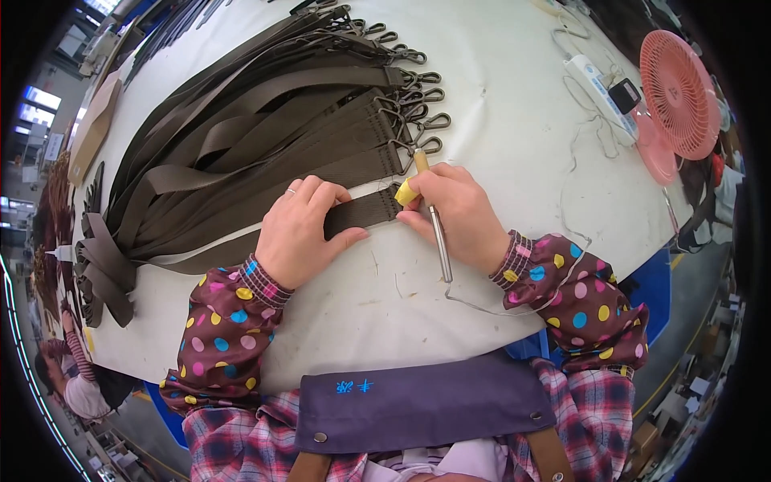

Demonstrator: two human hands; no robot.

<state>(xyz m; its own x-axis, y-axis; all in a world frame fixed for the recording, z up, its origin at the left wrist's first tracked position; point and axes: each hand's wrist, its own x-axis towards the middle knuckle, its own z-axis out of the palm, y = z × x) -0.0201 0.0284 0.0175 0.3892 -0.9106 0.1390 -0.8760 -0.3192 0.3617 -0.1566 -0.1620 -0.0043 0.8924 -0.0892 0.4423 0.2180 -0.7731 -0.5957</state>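
Dark brown webbing straps [265, 153] lie in a thick fanned bundle on the white table, dark metal snap hooks [434, 121] along their right ends. My left hand [301, 229], a ring on one finger, holds the nearest strap [365, 210] between thumb and fingers. My right hand [462, 209] is closed around a slim pen-shaped tool [440, 245] with a metal shaft, a tan section and a thin cord. A yellow finger cover [407, 193] on that hand meets the strap's stitched end. The fingers partly hide this end.
A pink fan [679, 92] stands at the right beside a white power strip [601, 95] with a black plug. A thin cord [514, 312] loops under my right sleeve. Strap tails [104, 273] pile at the left edge. Another person [80, 390] is at the far left.
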